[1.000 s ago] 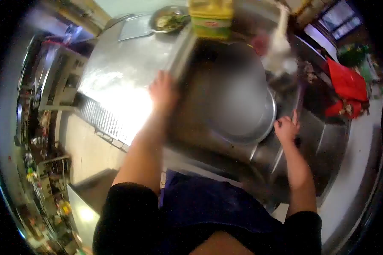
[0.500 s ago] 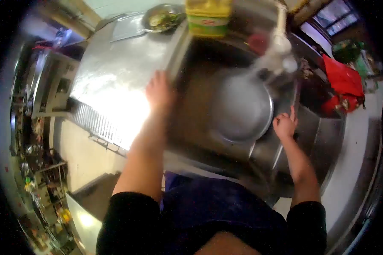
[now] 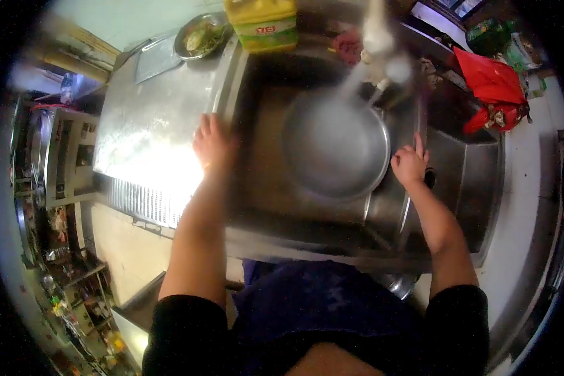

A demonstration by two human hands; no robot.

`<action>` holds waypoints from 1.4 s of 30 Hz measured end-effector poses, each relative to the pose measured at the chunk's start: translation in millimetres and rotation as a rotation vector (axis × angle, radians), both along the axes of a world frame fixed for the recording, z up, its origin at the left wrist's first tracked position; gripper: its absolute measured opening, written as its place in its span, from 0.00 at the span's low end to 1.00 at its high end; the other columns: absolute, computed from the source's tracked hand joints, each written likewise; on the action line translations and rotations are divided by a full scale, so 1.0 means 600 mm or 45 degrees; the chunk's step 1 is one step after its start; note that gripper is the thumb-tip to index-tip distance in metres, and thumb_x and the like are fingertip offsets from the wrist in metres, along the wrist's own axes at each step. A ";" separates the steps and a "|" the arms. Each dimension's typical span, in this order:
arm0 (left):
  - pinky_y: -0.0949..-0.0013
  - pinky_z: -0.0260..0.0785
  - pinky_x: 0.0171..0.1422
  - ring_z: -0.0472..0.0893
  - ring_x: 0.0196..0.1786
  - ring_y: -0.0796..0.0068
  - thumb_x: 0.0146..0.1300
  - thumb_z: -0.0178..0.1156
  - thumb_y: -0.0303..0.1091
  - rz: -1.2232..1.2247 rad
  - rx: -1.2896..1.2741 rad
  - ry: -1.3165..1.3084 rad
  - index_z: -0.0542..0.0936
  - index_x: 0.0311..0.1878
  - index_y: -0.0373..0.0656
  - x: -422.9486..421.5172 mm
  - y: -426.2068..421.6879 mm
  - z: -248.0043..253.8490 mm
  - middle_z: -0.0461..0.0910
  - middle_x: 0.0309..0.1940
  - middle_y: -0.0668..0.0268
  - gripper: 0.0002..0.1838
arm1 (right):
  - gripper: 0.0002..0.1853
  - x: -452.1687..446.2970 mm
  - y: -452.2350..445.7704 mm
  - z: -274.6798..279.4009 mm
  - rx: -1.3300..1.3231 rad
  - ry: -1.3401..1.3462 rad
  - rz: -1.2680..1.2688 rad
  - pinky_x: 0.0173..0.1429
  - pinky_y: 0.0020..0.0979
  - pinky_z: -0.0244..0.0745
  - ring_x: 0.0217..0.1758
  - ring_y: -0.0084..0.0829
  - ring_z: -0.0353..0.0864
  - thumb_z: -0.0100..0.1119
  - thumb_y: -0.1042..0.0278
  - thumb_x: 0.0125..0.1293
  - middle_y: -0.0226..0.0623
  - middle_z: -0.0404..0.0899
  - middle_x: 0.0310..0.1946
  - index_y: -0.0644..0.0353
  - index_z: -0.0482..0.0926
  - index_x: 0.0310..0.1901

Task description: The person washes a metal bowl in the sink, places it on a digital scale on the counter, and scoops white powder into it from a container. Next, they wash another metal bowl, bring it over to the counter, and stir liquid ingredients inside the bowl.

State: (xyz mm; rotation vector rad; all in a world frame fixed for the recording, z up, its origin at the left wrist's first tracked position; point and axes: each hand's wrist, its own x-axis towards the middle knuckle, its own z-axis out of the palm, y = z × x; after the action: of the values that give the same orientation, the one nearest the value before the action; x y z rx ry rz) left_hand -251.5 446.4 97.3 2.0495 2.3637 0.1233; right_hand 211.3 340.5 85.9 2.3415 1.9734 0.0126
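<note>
Round metal basin (image 3: 336, 147) in sink (image 3: 263, 169)
Left hand (image 3: 211, 145) at counter (image 3: 166, 94) edge, right hand (image 3: 410, 165) beside basin, both with parted fingers

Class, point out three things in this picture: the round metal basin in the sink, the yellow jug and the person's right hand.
Round metal basin (image 3: 374, 169), head view: right inner wall.
Yellow jug (image 3: 265, 30), head view: front label.
Right hand (image 3: 410, 167), head view: back of the hand.
</note>
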 end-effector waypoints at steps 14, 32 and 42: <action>0.55 0.62 0.65 0.66 0.66 0.54 0.51 0.68 0.46 -0.010 -0.007 0.009 0.56 0.72 0.52 -0.002 -0.003 0.000 0.53 0.73 0.63 0.46 | 0.13 -0.006 0.001 0.011 -0.092 -0.050 -0.057 0.71 0.60 0.45 0.76 0.39 0.45 0.55 0.56 0.56 0.30 0.78 0.50 0.52 0.84 0.36; 0.53 0.60 0.67 0.64 0.67 0.52 0.51 0.65 0.42 -0.095 0.053 -0.065 0.58 0.70 0.49 -0.012 0.014 -0.019 0.56 0.71 0.58 0.43 | 0.37 -0.256 -0.041 -0.393 -0.733 0.533 0.115 0.72 0.60 0.47 0.71 0.59 0.54 0.54 0.41 0.59 0.53 0.55 0.69 0.49 0.62 0.67; 0.52 0.60 0.67 0.65 0.66 0.51 0.50 0.66 0.45 -0.129 0.087 0.003 0.58 0.70 0.48 -0.008 0.020 -0.027 0.57 0.71 0.57 0.44 | 0.55 -0.174 -0.008 -0.367 -0.730 0.191 -0.269 0.75 0.56 0.35 0.76 0.57 0.37 0.65 0.40 0.49 0.53 0.39 0.74 0.52 0.46 0.73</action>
State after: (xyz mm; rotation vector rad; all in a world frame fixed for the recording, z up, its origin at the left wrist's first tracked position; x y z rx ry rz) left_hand -256.2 458.1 81.2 2.1956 2.2824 0.2034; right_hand 107.0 335.7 -134.2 2.1802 1.4958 -0.6637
